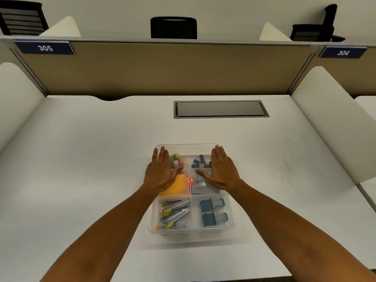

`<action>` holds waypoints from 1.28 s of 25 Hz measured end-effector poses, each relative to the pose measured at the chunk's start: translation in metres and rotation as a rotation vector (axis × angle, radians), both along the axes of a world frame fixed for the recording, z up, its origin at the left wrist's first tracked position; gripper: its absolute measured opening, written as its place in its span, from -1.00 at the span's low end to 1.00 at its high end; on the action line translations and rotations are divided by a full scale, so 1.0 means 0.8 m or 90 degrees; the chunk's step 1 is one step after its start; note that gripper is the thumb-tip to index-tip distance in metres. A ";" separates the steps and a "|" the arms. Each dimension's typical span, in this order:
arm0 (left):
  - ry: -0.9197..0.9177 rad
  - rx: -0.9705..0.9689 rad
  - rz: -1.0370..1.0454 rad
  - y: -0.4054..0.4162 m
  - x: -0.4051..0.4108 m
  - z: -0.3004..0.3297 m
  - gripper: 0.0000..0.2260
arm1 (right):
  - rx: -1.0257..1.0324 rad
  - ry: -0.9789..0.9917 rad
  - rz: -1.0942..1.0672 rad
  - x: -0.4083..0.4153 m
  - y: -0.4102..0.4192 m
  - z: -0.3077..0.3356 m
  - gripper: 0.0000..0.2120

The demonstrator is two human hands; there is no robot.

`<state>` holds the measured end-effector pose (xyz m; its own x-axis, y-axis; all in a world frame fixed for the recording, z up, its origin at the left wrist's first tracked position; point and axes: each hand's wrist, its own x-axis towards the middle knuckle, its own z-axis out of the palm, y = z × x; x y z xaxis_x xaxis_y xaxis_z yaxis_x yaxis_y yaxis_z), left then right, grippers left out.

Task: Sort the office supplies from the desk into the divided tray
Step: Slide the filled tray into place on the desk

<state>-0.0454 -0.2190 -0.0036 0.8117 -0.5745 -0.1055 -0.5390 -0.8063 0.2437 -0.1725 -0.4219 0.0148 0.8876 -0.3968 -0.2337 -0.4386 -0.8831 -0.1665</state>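
A clear divided tray (231, 217) stands on the white desk. Its near left part holds several staplers (175, 214), its near right part holds staple boxes and small capped jars (212, 211). Orange sticky notes (177, 185) and a grey card (200, 186) lie in the middle parts. Dark binder clips (200, 161) fill the far right part, coloured erasers (176, 160) the far left. My left hand (160, 169) lies flat, palm down, over the tray's far left side. My right hand (221, 169) lies flat over the far right side. Neither hand holds anything.
The white desk (81, 169) is bounded by a tan partition (152, 68) at the back and white side dividers. A grey cable hatch (220, 109) sits in the desk behind the tray. Black chairs stand beyond the partition.
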 end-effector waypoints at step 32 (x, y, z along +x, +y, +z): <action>0.227 -0.435 0.285 -0.006 0.042 0.011 -0.66 | 0.183 -0.261 -0.221 0.021 -0.023 -0.019 -0.32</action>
